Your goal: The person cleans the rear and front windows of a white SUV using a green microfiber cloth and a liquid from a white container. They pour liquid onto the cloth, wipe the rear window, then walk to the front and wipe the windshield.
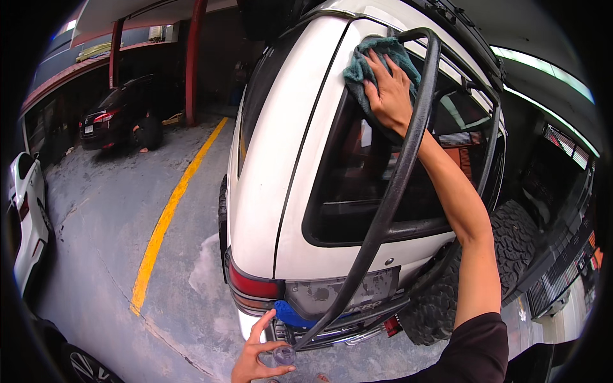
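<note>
A teal cloth (377, 60) is being pressed flat against the top corner of the rear window (357, 185) by the right hand (389, 96), whose fingers are spread wide over the bunched fabric. The arm is being reached through the gap behind a black tubular bar (402, 172) that is curving down across the back of the white vehicle (287, 140). A small clear container (284, 354) is being held low by the left hand (258, 357), pinched between thumb and fingertips just beside the rear bumper (332, 332).

The wiping is probably best done with the cloth kept folded under the whole palm, so that even pressure is being laid on the glass and on the rubber seal at the corner. Since the bar is sitting close to the forearm, short strokes are likely to be needed there. The container is better kept upright and clear of the paint while attention is being given above.

Further out, a knobbly spare tyre (511, 249) is mounted to the right, a yellow line (169, 210) is running across the concrete floor (96, 210), and a dark car (118, 118) is parked at the left.
</note>
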The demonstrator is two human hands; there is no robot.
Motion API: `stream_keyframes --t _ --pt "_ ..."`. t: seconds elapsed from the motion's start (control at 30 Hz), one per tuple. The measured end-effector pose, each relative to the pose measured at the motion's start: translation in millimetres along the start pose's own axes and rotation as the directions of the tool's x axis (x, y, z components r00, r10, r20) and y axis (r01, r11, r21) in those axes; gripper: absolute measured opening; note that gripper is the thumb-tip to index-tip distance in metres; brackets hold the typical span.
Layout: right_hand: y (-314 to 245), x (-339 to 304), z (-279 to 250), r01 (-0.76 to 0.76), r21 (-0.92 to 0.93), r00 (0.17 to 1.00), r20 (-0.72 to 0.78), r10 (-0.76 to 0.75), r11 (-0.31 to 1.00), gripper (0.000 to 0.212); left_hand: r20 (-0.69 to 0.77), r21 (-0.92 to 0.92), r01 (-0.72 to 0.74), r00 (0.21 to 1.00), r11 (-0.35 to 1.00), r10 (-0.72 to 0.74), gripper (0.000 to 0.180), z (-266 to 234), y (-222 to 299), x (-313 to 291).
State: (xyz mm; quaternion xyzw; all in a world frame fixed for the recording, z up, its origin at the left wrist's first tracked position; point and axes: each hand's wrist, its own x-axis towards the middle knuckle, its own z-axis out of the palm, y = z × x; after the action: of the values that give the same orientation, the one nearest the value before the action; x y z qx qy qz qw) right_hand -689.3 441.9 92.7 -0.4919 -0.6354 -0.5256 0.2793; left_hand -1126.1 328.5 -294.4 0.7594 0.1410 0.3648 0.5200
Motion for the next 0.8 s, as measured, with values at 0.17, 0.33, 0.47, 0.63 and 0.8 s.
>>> stream_keyframes --t 0.17,0.33,0.47,0.63,0.8 --pt "-37.0 -75.9 -25.4 0.497 0.155 0.72 0.475 -0.505 0.854 0.069 -0.017 -0.03 0.015 1.0 0.999 -0.016 0.047 11.8 -10.1 2.5" --pt "32.6 3.0 -22.9 0.252 0.024 0.937 0.244 -0.25 0.967 0.057 -0.018 -0.017 0.012 1.0 1.0 -0.012 0.048 21.7 -8.4 4.6" --pt "24.2 25.4 -0.7 -0.026 -0.136 0.999 0.023 0.03 0.99 0.055 -0.044 0.02 -0.027 0.999 0.999 0.028 0.048 25.6 -7.1 1.3" --pt "-48.1 -93.9 -16.6 0.494 0.205 0.748 0.395 -0.533 0.845 0.076 -0.088 0.024 -0.04 0.995 0.999 0.042 0.048 36.7 -7.7 -7.0" --pt "-77.7 -112.4 -21.2 0.615 0.674 0.066 0.473 -0.879 0.409 0.076 -0.082 0.041 -0.057 0.995 0.997 0.061 0.049 51.0 -8.2 -2.4"
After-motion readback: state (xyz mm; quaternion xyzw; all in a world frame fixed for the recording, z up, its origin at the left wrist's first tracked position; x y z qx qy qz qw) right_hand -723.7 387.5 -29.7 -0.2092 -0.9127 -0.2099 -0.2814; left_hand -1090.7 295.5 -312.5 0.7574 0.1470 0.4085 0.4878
